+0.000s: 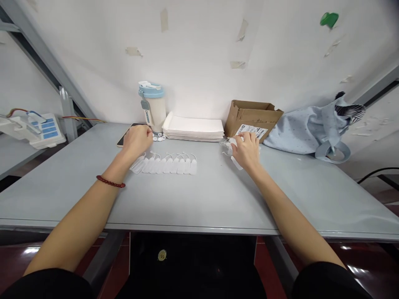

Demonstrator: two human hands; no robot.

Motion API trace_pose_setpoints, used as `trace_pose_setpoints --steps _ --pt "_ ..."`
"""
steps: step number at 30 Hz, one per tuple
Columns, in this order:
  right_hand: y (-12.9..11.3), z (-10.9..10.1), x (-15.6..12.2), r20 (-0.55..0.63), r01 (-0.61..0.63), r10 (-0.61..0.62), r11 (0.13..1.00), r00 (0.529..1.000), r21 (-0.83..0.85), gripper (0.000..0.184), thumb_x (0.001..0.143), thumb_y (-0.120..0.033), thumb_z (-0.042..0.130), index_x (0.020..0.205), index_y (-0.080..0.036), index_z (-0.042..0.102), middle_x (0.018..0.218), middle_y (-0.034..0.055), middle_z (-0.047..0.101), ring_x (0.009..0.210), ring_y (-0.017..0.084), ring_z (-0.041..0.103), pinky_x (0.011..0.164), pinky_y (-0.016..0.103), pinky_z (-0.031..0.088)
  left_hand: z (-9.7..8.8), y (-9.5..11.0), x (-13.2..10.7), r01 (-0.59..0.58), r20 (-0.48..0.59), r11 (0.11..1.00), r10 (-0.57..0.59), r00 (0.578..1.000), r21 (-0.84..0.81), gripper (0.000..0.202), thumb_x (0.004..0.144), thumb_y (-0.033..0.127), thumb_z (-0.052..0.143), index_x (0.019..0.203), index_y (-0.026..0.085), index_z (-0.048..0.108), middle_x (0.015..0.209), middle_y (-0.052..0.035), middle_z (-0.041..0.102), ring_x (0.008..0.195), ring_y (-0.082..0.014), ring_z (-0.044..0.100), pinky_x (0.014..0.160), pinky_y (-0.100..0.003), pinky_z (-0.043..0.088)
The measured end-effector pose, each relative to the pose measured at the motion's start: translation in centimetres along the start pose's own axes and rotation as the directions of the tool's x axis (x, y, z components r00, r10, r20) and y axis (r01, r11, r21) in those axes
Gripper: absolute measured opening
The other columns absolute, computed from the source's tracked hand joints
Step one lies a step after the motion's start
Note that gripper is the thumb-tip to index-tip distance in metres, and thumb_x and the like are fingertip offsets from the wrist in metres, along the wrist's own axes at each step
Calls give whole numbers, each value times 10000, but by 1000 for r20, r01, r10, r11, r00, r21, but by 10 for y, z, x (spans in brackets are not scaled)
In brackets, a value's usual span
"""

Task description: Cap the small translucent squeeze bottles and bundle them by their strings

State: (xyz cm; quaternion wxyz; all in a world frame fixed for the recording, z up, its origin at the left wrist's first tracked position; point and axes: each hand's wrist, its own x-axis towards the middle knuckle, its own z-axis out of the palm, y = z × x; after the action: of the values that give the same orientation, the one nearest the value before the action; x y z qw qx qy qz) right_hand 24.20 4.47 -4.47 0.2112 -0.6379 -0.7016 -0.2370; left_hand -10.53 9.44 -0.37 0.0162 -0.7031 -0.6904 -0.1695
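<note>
My left hand (136, 140) is closed, its fingers curled down beside several small white plastic pieces (159, 138) near the cup. Whatever it may pinch is hidden behind the fingers. Just below it lies a row of white tags (170, 165) with looped strings, side by side, the leftmost ones slanted and overlapping. My right hand (247, 150) is bent over a loose pile of white tags (230, 145) in front of the cardboard box. Its thumb and fingers close on the pile, and one tag (237, 163) sticks out beneath the palm.
At the back of the grey table (193, 203) stand a cup with a blue lid (154, 106), a stack of white paper (195, 128) and a cardboard box (254, 118). A phone (124, 139) lies behind my left hand. A light-blue cloth bag (307, 128) rests at the right.
</note>
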Motion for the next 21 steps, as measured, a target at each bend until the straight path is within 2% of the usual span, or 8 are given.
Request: trace_pose_setpoints --steps 4,9,16,19,21 --pt "-6 -4 -1 2 26 -26 999 1000 28 235 871 -160 484 1023 -112 656 1138 196 566 1047 340 443 798 436 350 -1 -18 10 26 13 1000 -26 1000 -2 293 776 212 461 943 153 695 930 -124 722 903 -303 643 748 -344 453" --pt "-25 -6 -6 -47 117 -111 982 993 145 212 862 -162 509 1006 -137 663 1114 168 597 1036 323 451 798 433 358 7 -32 18 16 116 1000 -18 993 20 355 741 233 498 1019 137 697 1036 -139 712 964 -316 633 761 -332 446" --pt "-71 -12 -24 71 215 -271 874 960 436 242 923 -285 503 1055 -144 649 1088 145 624 1013 283 501 842 429 404 3 -30 16 90 180 992 -104 978 86 260 715 263 576 918 159 700 997 -160 703 940 -356 629 719 -372 455" --pt "-80 -14 -28 108 218 -322 815 940 537 280 935 -325 492 1097 -144 630 1089 143 618 1016 277 511 852 426 423 4 -27 14 112 221 989 -131 966 98 206 707 254 597 857 149 692 947 -185 695 916 -376 632 708 -397 465" --pt "-82 -13 -29 122 222 -360 772 925 596 309 930 -360 505 1127 -148 611 1105 142 612 1034 279 511 870 433 433 9 -27 13 90 229 994 -103 968 67 188 688 230 606 825 128 686 903 -210 686 906 -400 633 722 -429 473"
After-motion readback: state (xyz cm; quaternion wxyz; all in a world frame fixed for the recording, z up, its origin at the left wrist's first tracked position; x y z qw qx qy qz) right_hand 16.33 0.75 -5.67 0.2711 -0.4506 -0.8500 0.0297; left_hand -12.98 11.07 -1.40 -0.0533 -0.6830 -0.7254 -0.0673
